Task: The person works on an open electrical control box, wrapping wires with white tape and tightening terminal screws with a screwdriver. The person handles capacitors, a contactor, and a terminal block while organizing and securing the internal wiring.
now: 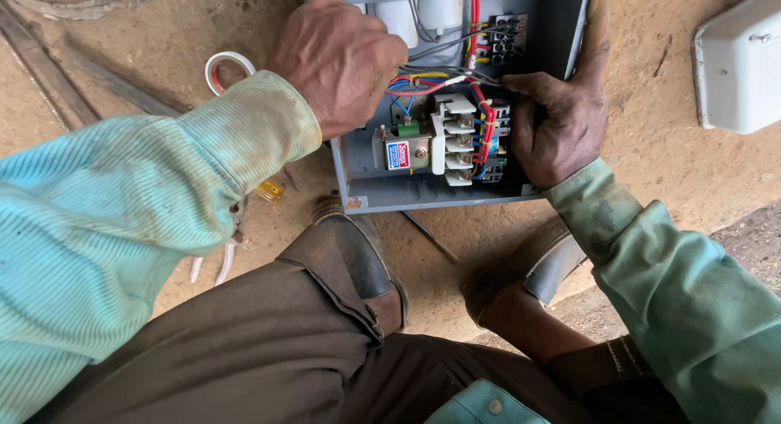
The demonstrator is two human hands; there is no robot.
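Person crouched on bare dirt floor, an open grey metal box (358, 176) lying flat between the feet, lid off so the wiring faces up. Left hand (338, 62) reaches in from 10 o'clock, knuckles up, fingers curled down among the bundle of red, blue and yellow wires (423, 84) at the box's middle; the fingertips are hidden under the hand, so I cannot tell whether they pinch a wire or only press on one. Right hand (557, 127) clamps the box's right wall at 3 o'clock, thumb inside against the white switch block (454, 139), fingers stretched up along the outer edge, a firm closed hold, apparently to steady the box against the push of the other hand. Both sleeves are pale green and soiled. At 12 o'clock inside the box sit white cylinders (399, 17) and a small black terminal strip (504, 35). A roll of white tape (221, 69) lies on the dirt at 9 o'clock of the box, near the left wrist. A white casing (736, 62) rests well apart at 2 o'clock. Sandalled feet (366, 265) brace just below the box at 6 o'clock.
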